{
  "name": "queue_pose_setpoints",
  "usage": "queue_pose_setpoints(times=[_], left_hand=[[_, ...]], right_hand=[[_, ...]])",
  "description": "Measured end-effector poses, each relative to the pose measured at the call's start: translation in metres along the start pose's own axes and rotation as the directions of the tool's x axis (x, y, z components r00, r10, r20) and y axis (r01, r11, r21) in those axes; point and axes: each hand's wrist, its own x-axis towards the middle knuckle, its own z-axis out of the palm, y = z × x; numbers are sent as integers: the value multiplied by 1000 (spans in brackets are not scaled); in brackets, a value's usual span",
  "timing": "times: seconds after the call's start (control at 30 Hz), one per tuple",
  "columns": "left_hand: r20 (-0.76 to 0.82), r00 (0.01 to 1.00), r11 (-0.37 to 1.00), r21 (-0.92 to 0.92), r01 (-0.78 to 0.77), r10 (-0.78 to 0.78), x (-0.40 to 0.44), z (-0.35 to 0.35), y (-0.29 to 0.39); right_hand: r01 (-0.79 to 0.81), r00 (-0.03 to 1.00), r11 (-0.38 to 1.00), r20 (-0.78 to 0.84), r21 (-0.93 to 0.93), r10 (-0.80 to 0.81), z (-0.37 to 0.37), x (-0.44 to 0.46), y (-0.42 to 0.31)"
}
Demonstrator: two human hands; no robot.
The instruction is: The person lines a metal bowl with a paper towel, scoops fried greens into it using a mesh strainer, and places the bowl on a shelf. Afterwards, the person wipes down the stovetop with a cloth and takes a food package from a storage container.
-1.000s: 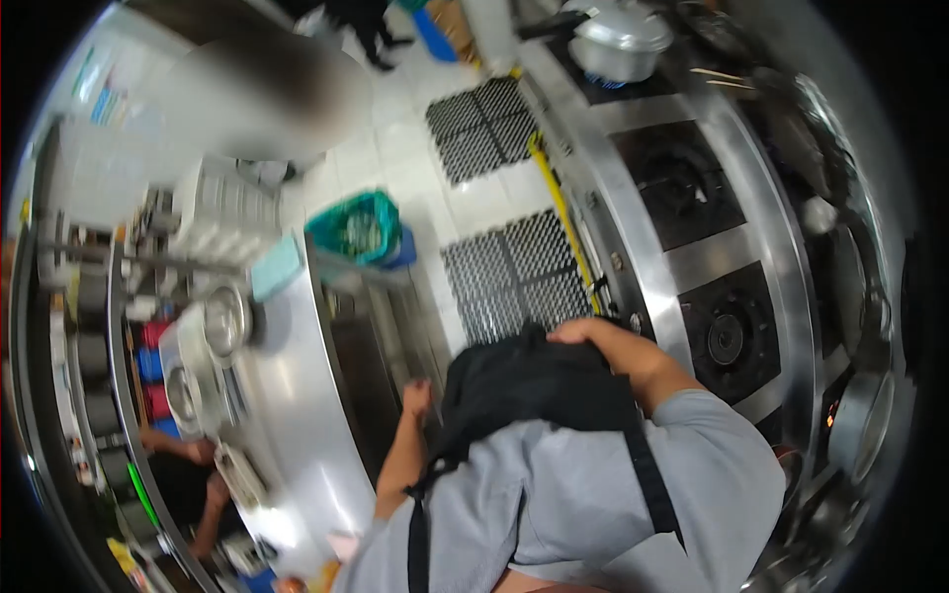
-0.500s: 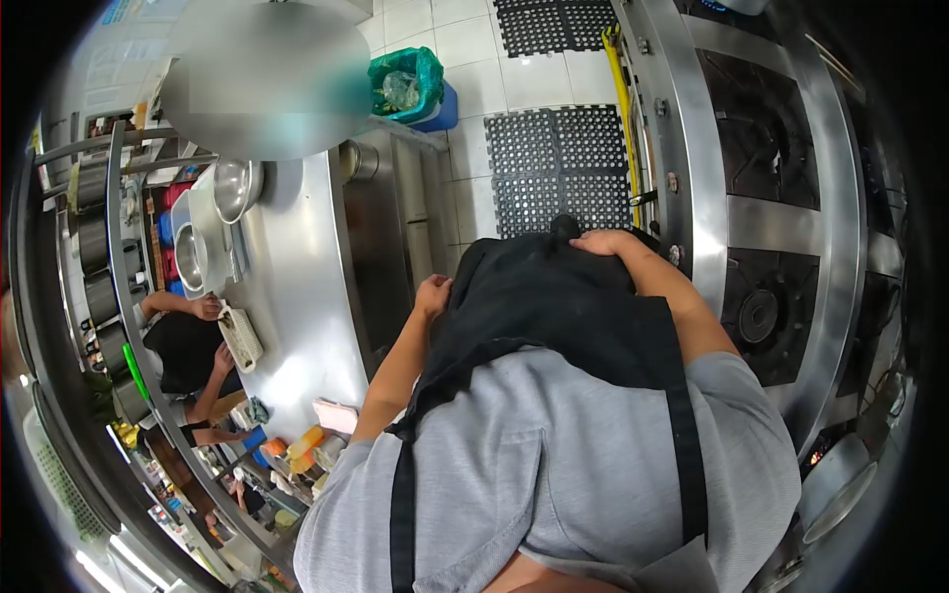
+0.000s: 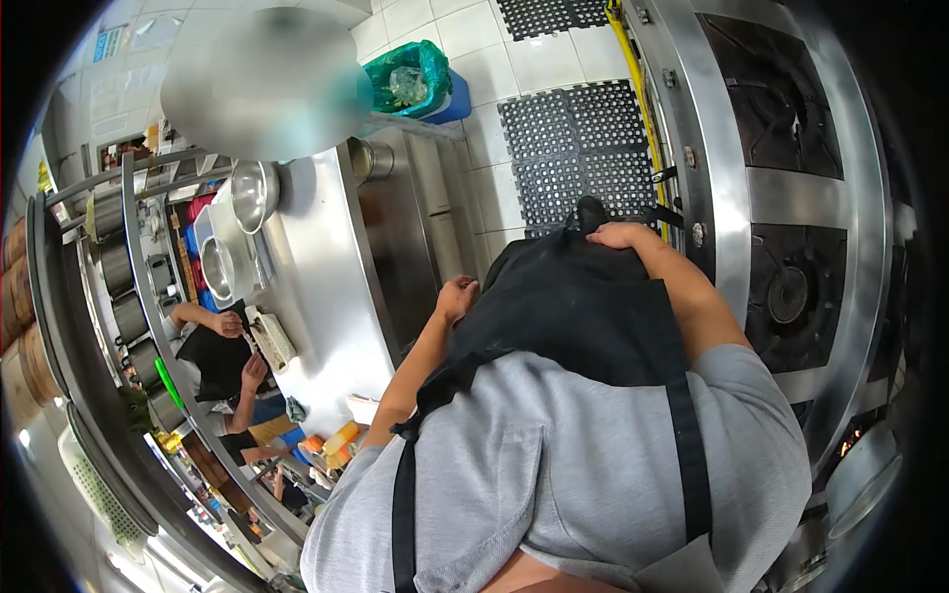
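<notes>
I wear a black apron (image 3: 563, 311) over a grey shirt. My left hand (image 3: 458, 297) is beside the apron's left edge, with its fingers curled in; whether anything is inside them is hidden. On the far right part of the apron, my right hand (image 3: 619, 235) has its fingers closed on the cloth. A black shoe (image 3: 590, 211) shows just past the apron's lower edge, on a black perforated floor mat (image 3: 573, 138).
A steel counter (image 3: 331, 267) runs along my left, gas burners (image 3: 788, 295) along my right. Across the counter, a co-worker's hands (image 3: 254, 372) are at a white basket (image 3: 272, 339). Metal bowls (image 3: 255, 195) and a lined bin (image 3: 457, 99) stand ahead. Another person is blurred.
The counter, basket and bin have shifted rightward in view. My hands keep nearly the same place against the apron. The co-worker's hands have moved at the basket.
</notes>
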Motion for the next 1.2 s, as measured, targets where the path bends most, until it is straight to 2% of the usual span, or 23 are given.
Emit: queue_pose_setpoints(times=[0.13,0.4,0.53,0.6,0.67,0.73,0.8,0.83,0.87,0.9,0.93,0.97,1.07,1.2], left_hand=[[-6,1000,994,-108,12,-13,10,9,-6],[-28,1000,966,-259,-1,-7,6,18,-4],[-15,1000,980,-198,-30,28,10,14,-29],[23,997,984,-164,-68,73,11,12,-45],[50,991,987,-109,-118,124,12,8,-65],[105,984,987,-81,-137,145,15,8,-85],[73,918,897,-255,-361,391,93,61,-193],[163,966,980,-29,-197,199,30,7,-118],[116,966,972,12,-235,232,58,33,-159],[138,961,969,21,-245,240,62,34,-167],[128,954,960,33,-278,272,56,28,-165],[152,966,966,121,-227,208,60,27,-164],[181,966,974,95,-206,187,61,22,-156],[247,949,957,161,-242,199,65,-3,-115]], right_hand=[[7,998,1000,-57,26,-6,4,-15,-6],[-22,998,999,-64,29,24,19,-4,-4],[-57,995,997,-76,43,60,34,-4,-11],[-56,990,997,-130,55,62,43,-4,-15],[-73,989,987,-113,144,90,61,-1,-19],[-57,978,992,-194,114,79,85,6,-20],[-116,973,987,-189,109,135,102,-1,-34],[-117,955,983,-256,139,150,115,0,-34],[-111,935,979,-315,173,162,126,0,-36],[-121,947,966,-265,228,181,127,-9,-42],[-123,962,951,-203,282,185,132,-19,-49],[-135,954,947,-220,292,204,144,-15,-49],[-156,920,930,-293,332,259,158,-11,-47],[-75,891,893,-372,445,260,158,-20,-39]])
